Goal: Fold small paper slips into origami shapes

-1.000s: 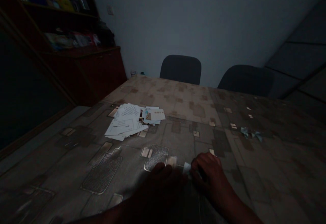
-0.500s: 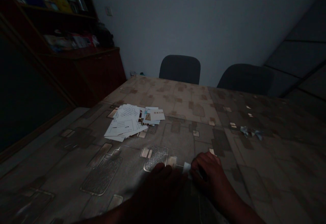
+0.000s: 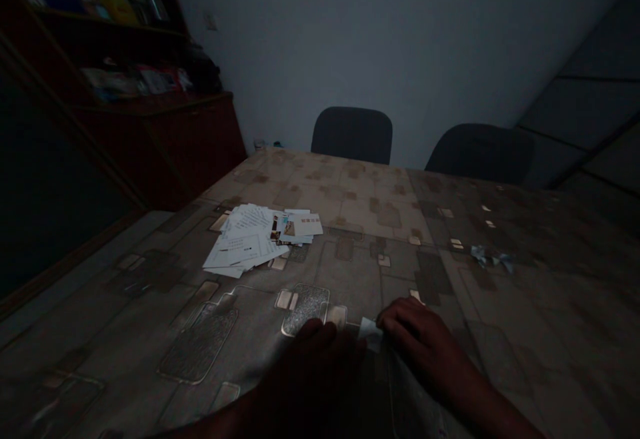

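A small piece of white paper [image 3: 370, 336] lies low at the table's near side, between my two hands. My left hand [image 3: 320, 362] is closed, with its fingers curled and its fingertips at the paper's left edge; deep shadow hides its thumb. From the other side my right hand [image 3: 417, 332] pinches the paper's upper right corner, its fingers bent together. Farther up and to the left, a loose pile of printed white sheets [image 3: 245, 242] rests on the tablecloth, with smaller cards [image 3: 306, 225] at its right end.
A patterned cloth covers the table [image 3: 345, 189]. Two small crumpled or folded paper pieces [image 3: 493, 259] lie at the right. Behind the table stand two dark chairs [image 3: 353, 134] [image 3: 480, 151]. A wooden cabinet [image 3: 190, 132] with filled shelves is at the left. The room is dim.
My right hand has shifted slightly right and flattened, so more of the small paper shows. My left hand stays in place.
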A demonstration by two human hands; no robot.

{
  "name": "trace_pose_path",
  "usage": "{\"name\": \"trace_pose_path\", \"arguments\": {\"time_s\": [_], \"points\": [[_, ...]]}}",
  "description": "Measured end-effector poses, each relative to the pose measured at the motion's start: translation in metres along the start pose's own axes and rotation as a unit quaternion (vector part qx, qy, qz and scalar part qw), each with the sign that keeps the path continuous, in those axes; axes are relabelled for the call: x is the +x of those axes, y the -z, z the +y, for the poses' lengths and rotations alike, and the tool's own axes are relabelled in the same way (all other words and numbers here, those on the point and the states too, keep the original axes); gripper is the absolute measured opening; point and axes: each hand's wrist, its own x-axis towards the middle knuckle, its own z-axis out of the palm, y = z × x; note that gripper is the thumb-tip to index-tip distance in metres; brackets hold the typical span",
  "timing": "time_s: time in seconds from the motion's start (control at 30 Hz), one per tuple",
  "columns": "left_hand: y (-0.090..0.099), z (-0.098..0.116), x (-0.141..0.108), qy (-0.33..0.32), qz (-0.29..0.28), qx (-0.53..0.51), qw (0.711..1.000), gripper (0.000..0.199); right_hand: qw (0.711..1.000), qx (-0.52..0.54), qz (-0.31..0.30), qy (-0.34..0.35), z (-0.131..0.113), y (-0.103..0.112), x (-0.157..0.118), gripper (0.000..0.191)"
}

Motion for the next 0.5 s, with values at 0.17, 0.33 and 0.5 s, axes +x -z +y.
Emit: {"name": "trace_pose_path", "arguments": {"time_s": [0.17,0.33,0.5], "points": [[-0.003,-0.001,0.000,0.000,0.004,0.006,1.000,0.040,1.000,0.000,0.019,-0.002,0.003,-0.005,-0.002,0.025],[-0.005,-0.001,-0.001,0.000,0.003,0.013,1.000,0.041,0.994,-0.091,0.051,-0.007,0.009,-0.020,-0.001,0.016],[-0.003,-0.002,-0.001,-0.004,-0.002,-0.001,1.000,0.046,0.991,-0.115,0.070,-0.022,0.007,-0.023,-0.001,0.016]]}}
